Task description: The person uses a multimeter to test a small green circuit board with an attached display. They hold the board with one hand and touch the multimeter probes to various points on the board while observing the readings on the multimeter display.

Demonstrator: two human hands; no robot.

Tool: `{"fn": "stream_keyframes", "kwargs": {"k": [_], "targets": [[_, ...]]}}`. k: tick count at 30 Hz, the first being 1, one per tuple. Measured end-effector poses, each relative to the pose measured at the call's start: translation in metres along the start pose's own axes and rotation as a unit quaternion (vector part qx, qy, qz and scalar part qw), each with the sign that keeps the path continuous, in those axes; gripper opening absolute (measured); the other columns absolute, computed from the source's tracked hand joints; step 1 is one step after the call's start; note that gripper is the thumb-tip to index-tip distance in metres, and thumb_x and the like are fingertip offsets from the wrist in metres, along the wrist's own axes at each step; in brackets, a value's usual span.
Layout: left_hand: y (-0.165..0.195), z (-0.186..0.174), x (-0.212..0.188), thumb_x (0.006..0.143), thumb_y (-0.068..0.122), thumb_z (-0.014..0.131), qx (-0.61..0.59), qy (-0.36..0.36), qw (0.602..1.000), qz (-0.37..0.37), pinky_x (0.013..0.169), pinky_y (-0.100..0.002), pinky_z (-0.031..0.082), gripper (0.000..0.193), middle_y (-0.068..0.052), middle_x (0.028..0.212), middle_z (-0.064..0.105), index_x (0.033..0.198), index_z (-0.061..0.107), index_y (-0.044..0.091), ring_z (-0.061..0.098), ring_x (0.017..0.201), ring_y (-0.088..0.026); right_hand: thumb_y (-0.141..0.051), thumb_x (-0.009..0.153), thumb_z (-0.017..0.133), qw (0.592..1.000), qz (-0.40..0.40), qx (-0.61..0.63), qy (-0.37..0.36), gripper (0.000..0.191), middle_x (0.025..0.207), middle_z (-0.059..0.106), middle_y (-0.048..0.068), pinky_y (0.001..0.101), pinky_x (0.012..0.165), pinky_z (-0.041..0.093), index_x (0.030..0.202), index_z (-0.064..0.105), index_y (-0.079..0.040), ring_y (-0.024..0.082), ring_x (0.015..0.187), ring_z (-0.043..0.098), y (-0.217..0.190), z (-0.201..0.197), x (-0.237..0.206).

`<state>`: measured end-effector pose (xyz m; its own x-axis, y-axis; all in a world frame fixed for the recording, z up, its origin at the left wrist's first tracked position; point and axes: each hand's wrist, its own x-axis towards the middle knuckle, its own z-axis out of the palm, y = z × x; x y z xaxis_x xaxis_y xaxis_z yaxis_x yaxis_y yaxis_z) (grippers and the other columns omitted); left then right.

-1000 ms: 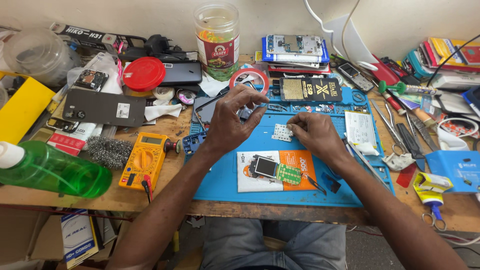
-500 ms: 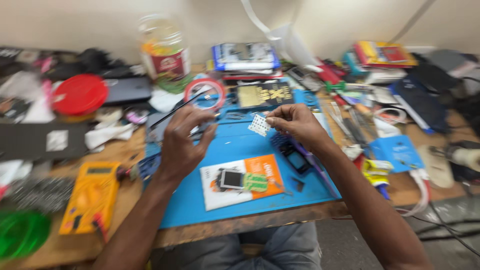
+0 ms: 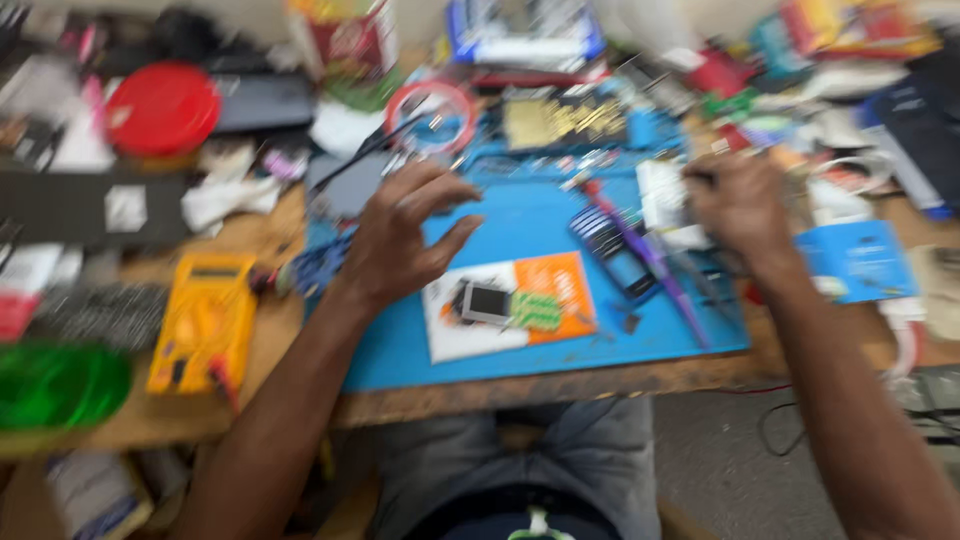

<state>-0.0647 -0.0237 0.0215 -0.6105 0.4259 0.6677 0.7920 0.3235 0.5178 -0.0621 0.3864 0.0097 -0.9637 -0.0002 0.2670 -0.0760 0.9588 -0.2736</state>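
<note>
Leftmost, a green bottle (image 3: 60,385) is seen lying on the wooden surface (image 3: 290,330), with a yellow meter (image 3: 203,322) just beside it toward the middle and a red lid (image 3: 162,108) farther back. Everything is smeared by camera motion, so fine detail cannot be made out.

Next, the left hand (image 3: 395,245) is held over the left part of the blue mat (image 3: 520,225). Its fingers (image 3: 440,190) are spread and slightly curled, and nothing is seen held in them. A ring of red tape (image 3: 432,115) lies just behind the fingertips, and a dark thin tool seems to lie beside it.

Nearer the front edge of the mat, a white and orange card (image 3: 555,285) is laid flat, and a small phone (image 3: 485,303) with a green board (image 3: 535,310) next to it rests on the card, untouched by either hand. To the right of that, a dark opened device (image 3: 615,250) and a long purple tool (image 3: 660,280) lie on the mat.

Further right, the right hand (image 3: 740,205) is closed at the mat's right edge, beside a small white piece (image 3: 662,192). Its fingers are curled together, apparently around something thin and dark; what it is cannot be told through the blur. A blue box (image 3: 858,262) sits just beyond that hand.

As a judgement, the work appears to be midway: the parts are laid out opened, and nothing is seen put back together.
</note>
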Motion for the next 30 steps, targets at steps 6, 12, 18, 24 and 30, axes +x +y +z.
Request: {"fn": "stream_keyframes", "kwargs": {"k": [6,12,18,24,30], "targets": [[-0.001,0.001,-0.006,0.072,0.040,0.089,-0.070,-0.254,0.965,0.013,0.086,-0.041,0.052,0.046,-0.005,0.100,0.066,0.103,0.072,0.010,0.064,0.100,-0.026,-0.009,0.095,0.075,0.987,-0.102,-0.106,0.065,0.012,0.101,0.073,0.022,0.0434,0.093,0.058,0.105,0.080,-0.004,0.036,0.089,0.072,-0.025,-0.009,-0.012],[0.005,0.005,-0.011,0.066,0.046,0.089,-0.019,-0.315,0.948,0.038,0.088,-0.044,0.047,0.062,-0.008,0.103,0.060,0.111,0.069,0.009,0.057,0.101,-0.029,0.002,0.092,0.072,0.994,-0.053,-0.030,0.095,0.023,0.106,0.072,0.020,0.0406,0.078,0.056,0.114,0.078,-0.003,0.032,0.085,0.071,-0.080,-0.037,-0.058],[0.008,0.008,-0.016,0.069,0.023,0.080,-0.025,-0.313,0.949,-0.001,0.093,-0.042,0.048,0.046,-0.007,0.102,0.058,0.111,0.066,0.010,0.058,0.104,-0.027,0.002,0.101,0.078,0.985,-0.053,0.029,0.160,0.015,0.109,0.072,0.014,0.0331,0.085,0.057,0.115,0.075,-0.002,0.023,0.095,0.071,-0.111,-0.016,-0.134],[0.005,0.011,-0.014,0.071,0.019,0.084,-0.052,-0.264,0.962,0.048,0.092,-0.042,0.048,0.046,-0.007,0.107,0.060,0.113,0.066,0.008,0.057,0.102,-0.028,0.002,0.106,0.079,0.975,-0.009,0.111,0.194,0.017,0.113,0.072,0.014,0.0305,0.087,0.057,0.121,0.074,-0.004,0.021,0.097,0.071,-0.116,0.013,-0.166],[-0.003,0.016,-0.014,0.070,0.018,0.086,-0.068,-0.272,0.958,0.057,0.096,-0.042,0.048,0.058,-0.006,0.114,0.063,0.124,0.066,0.008,0.059,0.108,-0.027,-0.016,0.080,0.086,0.986,-0.079,0.099,0.107,0.060,0.122,0.069,0.014,0.0409,0.100,0.049,0.134,0.063,-0.004,0.028,0.115,0.065,-0.149,0.017,-0.168]]}}
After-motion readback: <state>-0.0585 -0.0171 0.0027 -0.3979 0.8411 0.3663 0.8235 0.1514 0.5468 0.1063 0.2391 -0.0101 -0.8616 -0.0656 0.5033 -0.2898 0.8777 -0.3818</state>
